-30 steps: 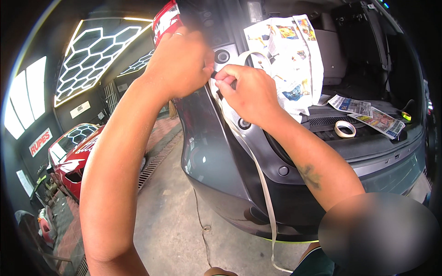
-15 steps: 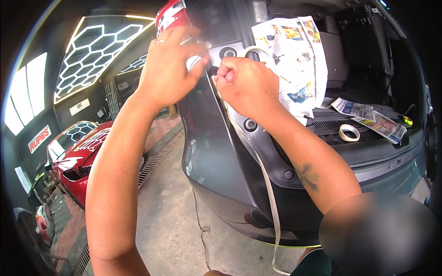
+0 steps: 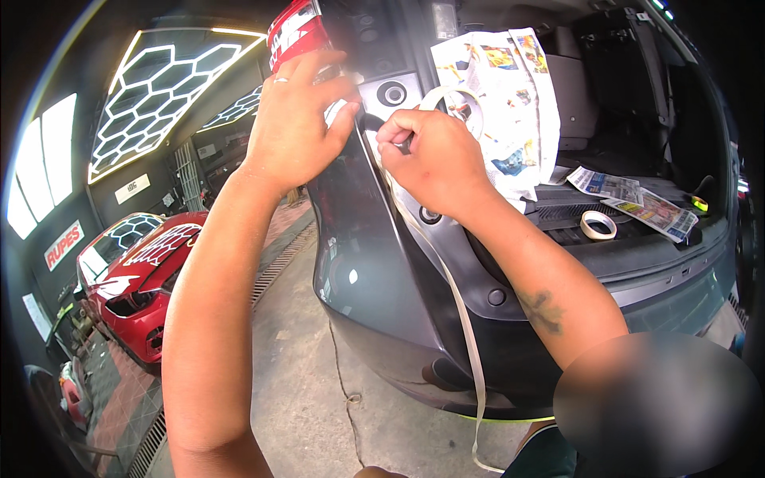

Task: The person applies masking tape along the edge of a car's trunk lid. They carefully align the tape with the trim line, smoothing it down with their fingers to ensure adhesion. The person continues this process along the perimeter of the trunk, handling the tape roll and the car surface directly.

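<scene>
My left hand (image 3: 299,115) reaches up to the red tail light (image 3: 293,36) at the rear corner of a dark grey car (image 3: 374,247). Its fingers are apart and lie over the light's lower part; their tips are partly blurred. Beside it, my right hand (image 3: 438,155) is closed in a pinch at the edge of the body panel. A narrow pale strip of masking tape (image 3: 462,311) runs from under that hand down past the bumper to the floor. Just beyond my knuckles is a ring of tape (image 3: 470,103), partly hidden, against a newspaper sheet (image 3: 510,72).
In the open trunk lie a second tape roll (image 3: 598,225) and loose newspaper pieces (image 3: 649,211). A red car (image 3: 139,287) stands at the left, beyond a floor drain grate (image 3: 283,259). A thin cord or crack line (image 3: 344,382) crosses the concrete floor.
My right hand has shifted slightly down and turned, showing more of its curled fingers and the round recess above. My left hand stays at the tail light. The view has shifted a little.
</scene>
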{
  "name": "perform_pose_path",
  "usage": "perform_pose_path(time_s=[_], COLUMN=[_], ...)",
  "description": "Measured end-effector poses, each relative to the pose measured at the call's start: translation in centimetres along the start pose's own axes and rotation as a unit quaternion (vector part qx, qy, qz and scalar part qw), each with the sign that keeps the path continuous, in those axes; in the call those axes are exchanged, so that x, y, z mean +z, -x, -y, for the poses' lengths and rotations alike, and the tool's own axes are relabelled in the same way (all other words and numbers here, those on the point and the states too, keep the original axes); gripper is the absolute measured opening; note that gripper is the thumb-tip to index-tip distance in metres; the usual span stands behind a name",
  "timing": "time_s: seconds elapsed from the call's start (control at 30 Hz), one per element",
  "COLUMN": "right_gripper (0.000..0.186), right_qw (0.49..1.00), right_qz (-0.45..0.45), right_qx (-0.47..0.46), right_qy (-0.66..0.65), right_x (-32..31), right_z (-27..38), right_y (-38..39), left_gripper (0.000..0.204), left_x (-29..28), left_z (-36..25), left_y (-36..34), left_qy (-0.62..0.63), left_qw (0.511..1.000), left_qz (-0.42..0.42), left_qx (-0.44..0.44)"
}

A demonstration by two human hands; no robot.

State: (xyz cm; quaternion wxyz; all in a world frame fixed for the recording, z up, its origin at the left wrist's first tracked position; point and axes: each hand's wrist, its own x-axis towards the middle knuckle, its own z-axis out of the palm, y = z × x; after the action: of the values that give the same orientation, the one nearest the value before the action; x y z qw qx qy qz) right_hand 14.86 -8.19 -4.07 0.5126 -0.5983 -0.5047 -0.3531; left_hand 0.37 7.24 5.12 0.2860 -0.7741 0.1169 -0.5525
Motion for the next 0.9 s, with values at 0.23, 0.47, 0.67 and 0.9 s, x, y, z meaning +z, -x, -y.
perform_pose_path(time_s=[0.23,0.47,0.67,0.9], right_gripper=[0.013,0.012,0.011,0.013], right_qw=[1.000,0.999,0.998,0.998], right_qz=[-0.012,-0.022,-0.034,-0.036], right_qx=[0.001,0.014,0.003,-0.006], right_qy=[0.018,0.044,0.044,0.047], right_x=[0.1,0.6,0.9,0.6], right_z=[0.3,1.0,0.7,1.1], right_y=[0.0,0.1,0.2,0.4], left_gripper=[0.017,0.016,0.015,0.018], left_x=[-0.2,0.0,0.2,0.2], left_z=[-0.2,-0.1,0.3,0.2], left_y=[0.3,0.4,0.6,0.8], left_qy=[-0.020,-0.014,-0.007,-0.018], left_qw=[1.000,1.000,1.000,1.000], left_qz=[0.017,0.010,0.004,0.002], left_qx=[0.005,0.001,0.004,0.000])
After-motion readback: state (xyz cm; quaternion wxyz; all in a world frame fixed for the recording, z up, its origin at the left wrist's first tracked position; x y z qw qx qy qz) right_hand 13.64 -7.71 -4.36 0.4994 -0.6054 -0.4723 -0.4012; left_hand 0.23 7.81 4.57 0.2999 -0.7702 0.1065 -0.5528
